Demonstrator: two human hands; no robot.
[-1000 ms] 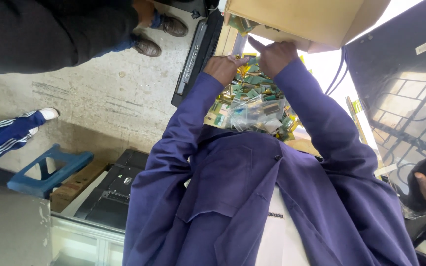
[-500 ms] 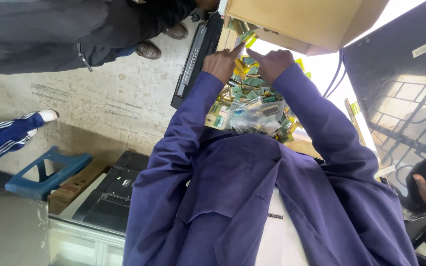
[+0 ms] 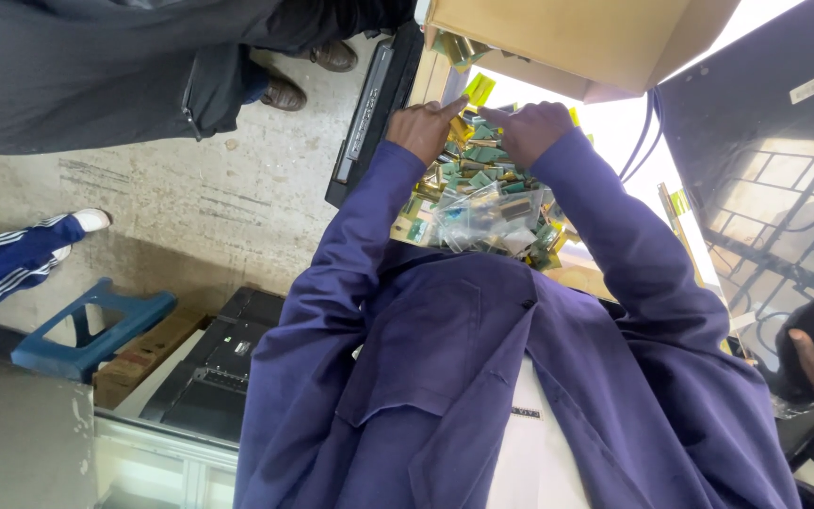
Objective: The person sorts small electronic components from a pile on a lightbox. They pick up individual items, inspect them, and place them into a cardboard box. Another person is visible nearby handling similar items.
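A concrete floor (image 3: 190, 203) lies off to the side. Both hands rest on a heap of small green and yellow parts (image 3: 482, 188). The left hand (image 3: 423, 127) pinches a yellow piece (image 3: 479, 90); the right hand (image 3: 531, 127) is curled, fingers pressed into the heap beneath.

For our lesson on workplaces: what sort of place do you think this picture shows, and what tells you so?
Probably an electronics repair or salvage workshop. The left hand and right hand pick through a heap of small green circuit boards, a flat screen lies alongside, and black device casings are stacked by the concrete floor.
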